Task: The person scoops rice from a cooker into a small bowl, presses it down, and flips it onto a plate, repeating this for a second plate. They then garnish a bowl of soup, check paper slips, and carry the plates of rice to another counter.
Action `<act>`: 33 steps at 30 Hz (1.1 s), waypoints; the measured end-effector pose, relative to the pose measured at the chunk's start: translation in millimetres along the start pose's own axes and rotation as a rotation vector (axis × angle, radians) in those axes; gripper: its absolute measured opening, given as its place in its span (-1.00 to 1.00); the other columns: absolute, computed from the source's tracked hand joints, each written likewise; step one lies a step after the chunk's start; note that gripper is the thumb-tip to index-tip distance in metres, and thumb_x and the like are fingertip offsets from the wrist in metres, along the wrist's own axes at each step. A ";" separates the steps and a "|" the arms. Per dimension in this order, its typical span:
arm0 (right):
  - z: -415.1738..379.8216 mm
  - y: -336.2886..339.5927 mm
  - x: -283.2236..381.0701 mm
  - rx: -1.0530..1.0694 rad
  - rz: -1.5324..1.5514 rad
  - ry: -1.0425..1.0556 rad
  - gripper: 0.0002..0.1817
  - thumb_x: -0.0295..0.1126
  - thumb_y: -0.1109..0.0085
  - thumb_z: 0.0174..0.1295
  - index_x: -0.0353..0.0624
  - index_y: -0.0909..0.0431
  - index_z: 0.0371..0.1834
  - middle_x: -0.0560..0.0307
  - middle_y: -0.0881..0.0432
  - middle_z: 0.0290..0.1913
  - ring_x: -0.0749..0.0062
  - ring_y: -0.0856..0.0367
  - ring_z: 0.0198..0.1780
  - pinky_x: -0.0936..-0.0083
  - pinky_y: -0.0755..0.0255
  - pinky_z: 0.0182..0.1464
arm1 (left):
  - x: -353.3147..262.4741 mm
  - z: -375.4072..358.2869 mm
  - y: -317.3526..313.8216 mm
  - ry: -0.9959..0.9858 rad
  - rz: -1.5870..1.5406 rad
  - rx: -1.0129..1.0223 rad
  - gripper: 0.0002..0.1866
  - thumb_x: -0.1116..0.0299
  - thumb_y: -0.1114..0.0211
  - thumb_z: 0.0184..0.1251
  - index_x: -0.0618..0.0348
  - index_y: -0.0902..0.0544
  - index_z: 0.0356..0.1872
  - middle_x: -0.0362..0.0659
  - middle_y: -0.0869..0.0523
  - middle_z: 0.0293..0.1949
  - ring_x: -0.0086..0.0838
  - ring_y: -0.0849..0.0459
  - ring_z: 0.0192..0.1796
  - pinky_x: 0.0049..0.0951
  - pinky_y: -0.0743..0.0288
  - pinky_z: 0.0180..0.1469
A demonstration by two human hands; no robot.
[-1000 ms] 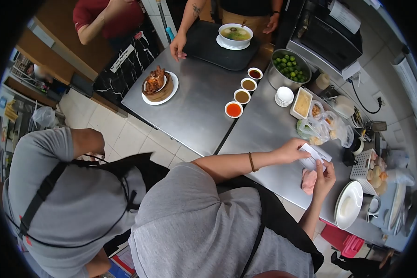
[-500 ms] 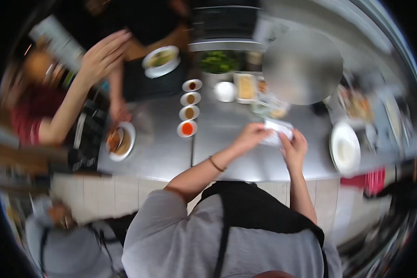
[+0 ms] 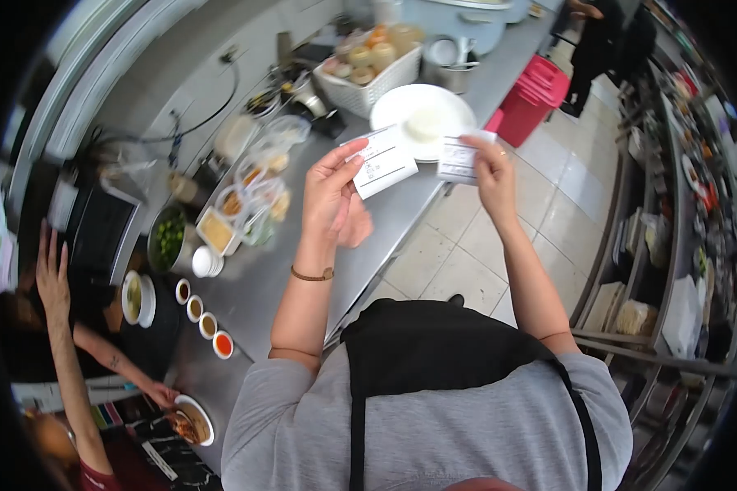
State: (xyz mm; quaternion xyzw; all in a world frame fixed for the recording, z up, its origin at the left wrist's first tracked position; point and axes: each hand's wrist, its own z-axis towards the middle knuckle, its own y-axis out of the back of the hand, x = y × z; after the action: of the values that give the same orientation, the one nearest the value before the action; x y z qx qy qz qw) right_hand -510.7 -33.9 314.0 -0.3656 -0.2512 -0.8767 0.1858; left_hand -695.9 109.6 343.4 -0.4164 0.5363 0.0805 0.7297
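Note:
My left hand pinches a white printed receipt between thumb and fingers, its text facing up. In my right hand is a second printed receipt, gripped at its right side. The two slips are apart, held above the front edge of the steel counter. Just behind them is a wide white plate with a pale round middle. Some print is blurred or covered by my fingers.
Sauce cups line the counter at left, near a bowl of greens and plastic bags. A white basket of bottles stands at the back. Another person's hand touches a plate. A red bin and shelves are right.
My view has turned to the right. The paper that both hands held together is now two separate receipts, one in each hand, raised farther from my body.

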 end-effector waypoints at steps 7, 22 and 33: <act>-2.1 62.4 -27.8 0.112 0.621 -0.538 -0.76 -0.38 -0.10 0.08 -0.33 -0.50 -0.26 0.20 -0.51 -0.27 0.62 -0.40 -0.25 0.66 -0.27 -0.19 | 85.1 37.6 -114.6 -0.061 0.238 0.164 -0.67 0.69 -0.07 0.03 0.29 -0.53 -0.11 -0.17 -0.57 -0.13 -0.58 -0.51 -0.16 -0.60 -0.40 -0.10; -36.0 64.0 -104.2 0.355 0.496 -0.604 -0.81 -0.43 -0.12 0.06 -0.36 -0.53 -0.35 0.21 -0.55 -0.43 0.65 -0.40 -0.40 0.71 -0.26 -0.32 | -56.2 -19.6 46.2 -0.600 0.485 -0.791 -0.71 0.40 -0.17 0.12 0.13 -0.51 -0.09 -0.26 -0.57 -0.18 -0.61 -0.52 -0.25 -0.64 -0.39 -0.28; -51.0 43.5 -92.3 0.341 0.366 -0.563 -0.82 -0.44 -0.11 0.06 -0.37 -0.53 -0.36 0.20 -0.54 -0.49 0.65 -0.40 -0.45 0.69 -0.28 -0.37 | -202.3 -18.0 68.1 -0.881 0.647 -0.760 -0.68 0.46 -0.15 0.09 0.23 -0.50 -0.07 -0.10 -0.46 0.04 -0.47 -0.40 0.07 -0.49 -0.24 0.08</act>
State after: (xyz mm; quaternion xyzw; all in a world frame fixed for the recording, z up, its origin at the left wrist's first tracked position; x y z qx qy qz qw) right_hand -455.3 -85.2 228.5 -0.5949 -0.3656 -0.6398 0.3212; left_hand -830.4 207.3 478.4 -0.3909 0.2204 0.6416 0.6221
